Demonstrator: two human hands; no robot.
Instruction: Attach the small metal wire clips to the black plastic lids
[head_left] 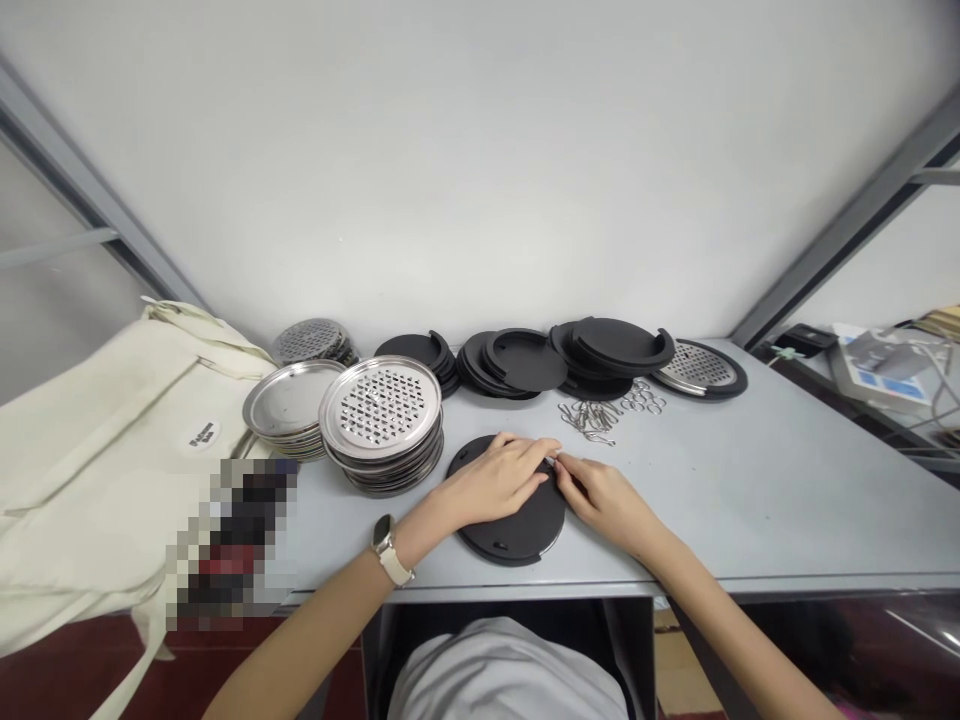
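A round black disc (510, 535) lies flat on the grey table (750, 500) in front of me, with small slots near its rim. My left hand (506, 478) rests across the disc's top, palm down, with its fingers reaching the right edge. At that same edge my right hand (600, 497) is closed, thumb and forefinger pinched on something too small to make out. The fingertips of both hands nearly meet there. Just beyond them lie loose metal hooks (590, 417) and metal rings (643, 397).
Stacked perforated metal discs (386, 410) and plain metal discs (292, 400) stand to the left. Stacks of black discs (622, 345) line the wall. One perforated disc in a black holder (701, 368) lies at the back right. A cream bag (112, 430) covers the left side.
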